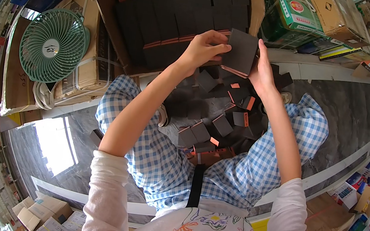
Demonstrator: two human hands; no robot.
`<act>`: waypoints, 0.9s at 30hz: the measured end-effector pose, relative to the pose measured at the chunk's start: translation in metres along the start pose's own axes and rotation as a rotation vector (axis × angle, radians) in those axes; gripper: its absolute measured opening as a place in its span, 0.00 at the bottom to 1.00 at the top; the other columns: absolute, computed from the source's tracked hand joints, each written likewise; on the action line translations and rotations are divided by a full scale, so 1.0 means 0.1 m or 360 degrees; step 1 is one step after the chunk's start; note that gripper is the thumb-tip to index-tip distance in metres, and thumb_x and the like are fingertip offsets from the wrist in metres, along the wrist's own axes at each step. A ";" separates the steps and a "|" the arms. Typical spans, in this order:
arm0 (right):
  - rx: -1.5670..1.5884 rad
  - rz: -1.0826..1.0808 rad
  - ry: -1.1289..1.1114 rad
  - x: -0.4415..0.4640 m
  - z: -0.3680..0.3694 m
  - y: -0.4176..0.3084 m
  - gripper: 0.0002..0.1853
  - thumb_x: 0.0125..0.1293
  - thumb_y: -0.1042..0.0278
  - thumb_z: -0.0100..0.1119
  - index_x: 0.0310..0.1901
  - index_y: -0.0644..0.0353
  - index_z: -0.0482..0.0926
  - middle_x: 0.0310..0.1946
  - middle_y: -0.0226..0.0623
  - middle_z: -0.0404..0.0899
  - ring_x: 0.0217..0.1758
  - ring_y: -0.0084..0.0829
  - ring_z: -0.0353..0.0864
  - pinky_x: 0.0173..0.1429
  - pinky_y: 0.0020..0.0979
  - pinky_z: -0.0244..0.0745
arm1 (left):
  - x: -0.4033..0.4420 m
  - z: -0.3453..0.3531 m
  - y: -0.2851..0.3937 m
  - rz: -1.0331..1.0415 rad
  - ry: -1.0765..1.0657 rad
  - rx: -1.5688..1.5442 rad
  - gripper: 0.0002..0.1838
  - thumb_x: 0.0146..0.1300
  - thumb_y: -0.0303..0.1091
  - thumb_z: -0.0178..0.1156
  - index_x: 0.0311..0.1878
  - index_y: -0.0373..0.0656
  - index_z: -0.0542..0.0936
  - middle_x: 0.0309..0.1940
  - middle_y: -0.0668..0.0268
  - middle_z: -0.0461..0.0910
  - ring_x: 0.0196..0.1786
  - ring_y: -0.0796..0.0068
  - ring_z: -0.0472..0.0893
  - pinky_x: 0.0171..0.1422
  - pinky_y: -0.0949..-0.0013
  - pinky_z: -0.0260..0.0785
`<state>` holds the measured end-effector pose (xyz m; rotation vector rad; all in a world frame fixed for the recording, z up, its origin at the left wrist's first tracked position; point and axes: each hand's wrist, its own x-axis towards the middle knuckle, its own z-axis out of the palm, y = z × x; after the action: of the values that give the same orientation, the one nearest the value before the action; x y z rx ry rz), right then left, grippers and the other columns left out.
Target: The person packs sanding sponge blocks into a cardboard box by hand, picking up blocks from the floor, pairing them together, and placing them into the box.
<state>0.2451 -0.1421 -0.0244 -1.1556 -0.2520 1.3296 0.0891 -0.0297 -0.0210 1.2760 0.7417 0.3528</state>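
Head view: 2 hands (232,60) raised around a black box (240,52)

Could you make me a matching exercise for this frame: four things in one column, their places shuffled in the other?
Things:
1. Round green plastic fan
2. Packed rows of black boxes with orange ends
3. Loose black boxes
4. Single black box with a reddish lower edge

Places:
A. Scattered on the grey floor
B. Between the left hand and right hand
C. Toward the picture's left side
D. Inside the big open brown carton

Pairs: 1-C, 2-D, 3-A, 4-B
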 end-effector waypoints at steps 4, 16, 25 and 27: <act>0.0020 -0.0011 -0.0037 -0.04 0.05 -0.02 0.36 0.71 0.35 0.44 0.66 0.59 0.65 0.62 0.39 0.70 0.64 0.32 0.70 0.69 0.36 0.64 | 0.00 0.01 0.00 -0.0002 0.0003 0.0046 0.16 0.65 0.36 0.63 0.53 0.42 0.78 0.48 0.67 0.79 0.54 0.76 0.78 0.56 0.71 0.74; -0.0088 0.0026 0.0140 -0.03 0.04 0.01 0.37 0.68 0.34 0.47 0.66 0.58 0.65 0.61 0.35 0.71 0.64 0.31 0.71 0.69 0.37 0.64 | -0.03 0.04 0.00 0.0030 -0.0032 0.0106 0.17 0.63 0.35 0.65 0.53 0.41 0.79 0.49 0.66 0.78 0.53 0.74 0.79 0.55 0.71 0.75; -0.0008 -0.0048 0.0120 0.00 0.00 0.05 0.41 0.67 0.31 0.47 0.68 0.58 0.62 0.63 0.40 0.68 0.65 0.34 0.69 0.69 0.38 0.63 | 0.01 0.07 -0.03 0.0037 0.0050 0.0268 0.20 0.65 0.38 0.63 0.57 0.40 0.76 0.52 0.63 0.77 0.54 0.74 0.78 0.56 0.71 0.74; -0.0001 -0.0067 0.0135 0.03 -0.01 0.06 0.41 0.67 0.30 0.45 0.68 0.59 0.62 0.63 0.40 0.68 0.65 0.34 0.69 0.69 0.38 0.63 | 0.02 0.07 -0.05 0.0016 0.0062 0.0338 0.21 0.65 0.39 0.63 0.59 0.41 0.75 0.53 0.62 0.77 0.55 0.74 0.77 0.56 0.71 0.74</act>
<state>0.2424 -0.1415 -0.0308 -1.1982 -0.2140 1.2410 0.0946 -0.0347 -0.0261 1.4767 0.8226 0.3133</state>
